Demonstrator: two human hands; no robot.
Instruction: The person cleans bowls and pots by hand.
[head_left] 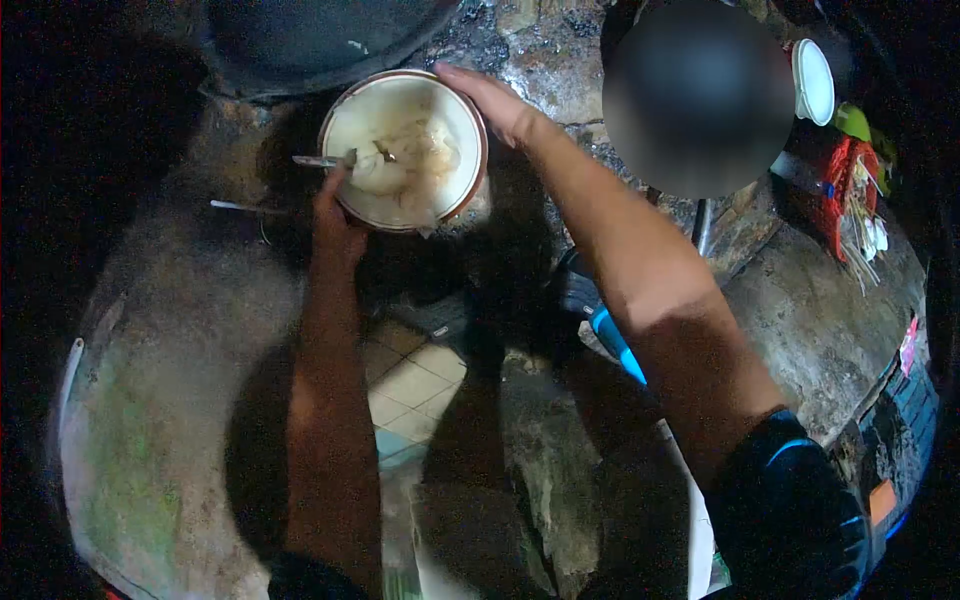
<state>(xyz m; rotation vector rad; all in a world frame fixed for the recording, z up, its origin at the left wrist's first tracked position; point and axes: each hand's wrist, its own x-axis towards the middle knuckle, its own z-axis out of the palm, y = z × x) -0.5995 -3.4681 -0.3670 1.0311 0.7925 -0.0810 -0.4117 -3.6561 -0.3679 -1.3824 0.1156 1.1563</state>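
Note:
A white bowl with a brown rim [470, 190] is held between both hands near the top of the view. Inside lies pale, wet-looking food [400, 150] with brownish patches. A metal spoon [315, 161] rests across the bowl's left rim, its handle sticking out. My left hand [340, 225] is closed on the lower left rim, the thumb beside the spoon; its other fingers are hidden under the bowl. My right hand [490, 105] grips the upper right rim, fingers along the outer side.
A large dark basin [320, 50] sits beyond the bowl at the upper left. On the right are a white tub [815, 82] and a red net bag [840, 195] with thin sticks. A thin white stick [240, 207] lies on the worn floor [190, 370]. A round blurred patch covers the upper right.

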